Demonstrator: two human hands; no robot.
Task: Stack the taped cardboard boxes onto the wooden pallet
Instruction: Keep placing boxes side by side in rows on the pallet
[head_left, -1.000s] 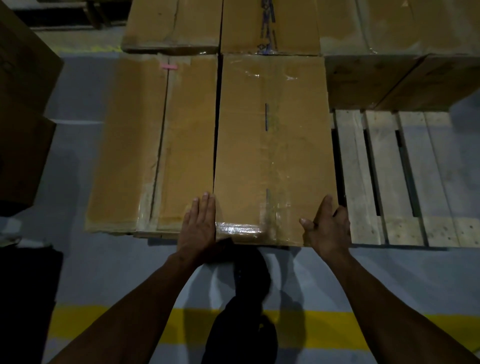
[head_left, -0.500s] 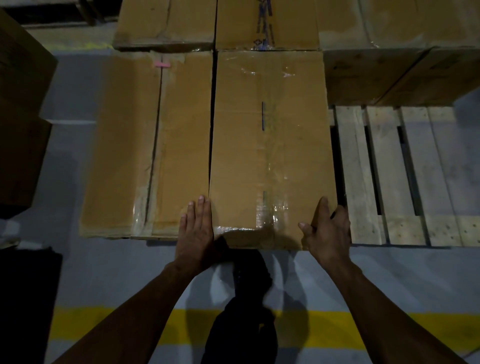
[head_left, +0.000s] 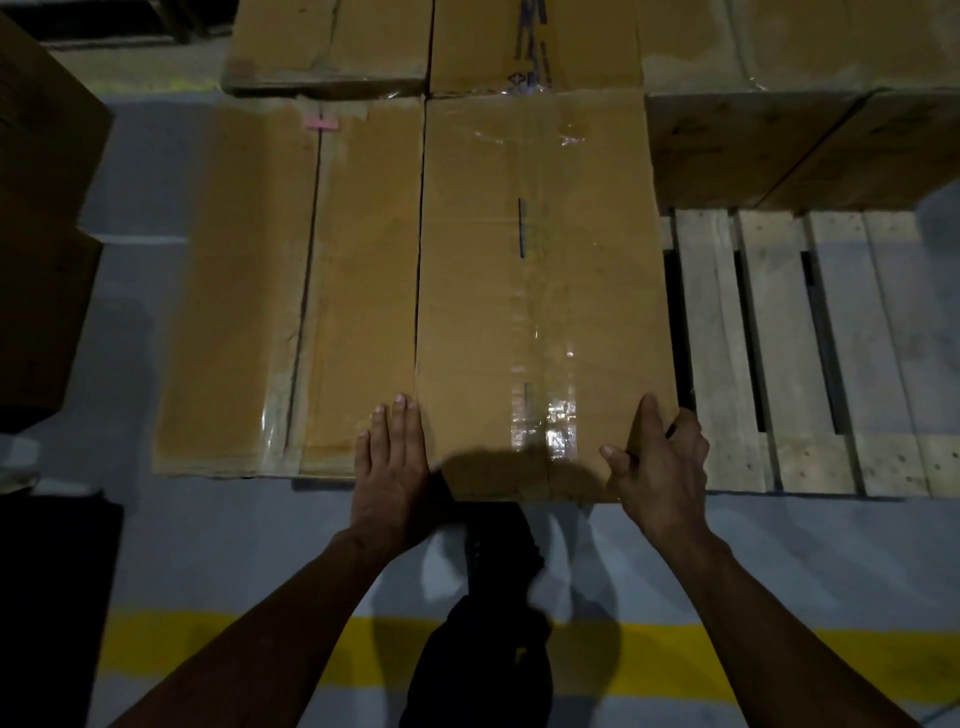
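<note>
A: Wooden pallet (head_left: 779, 353): location and load?

B: It lies on the grey floor (head_left: 208, 545). Bare slats show at right. Cardboard boxes cover the remainder.

A: Taped box (head_left: 540, 291): position?

B: It lies flat on the pallet, centre of view, clear tape along its top seam. Its left side sits just beside the neighbouring box (head_left: 291, 291), a narrow dark gap between them. Its far end meets the rear boxes (head_left: 431, 41). Its near edge overhangs the pallet edge slightly.

A: Other items?

B: A yellow line (head_left: 779, 660) crosses the floor below. Dark cartons (head_left: 41, 234) stand at far left.

A: Right hand (head_left: 660, 462)?

B: Grasping the taped box at its near right corner, thumb on top, fingers curled round the side.

A: Left hand (head_left: 392, 462)?

B: Released, fingers straight, lying flat on the neighbouring box beside the taped box's near left corner.
</note>
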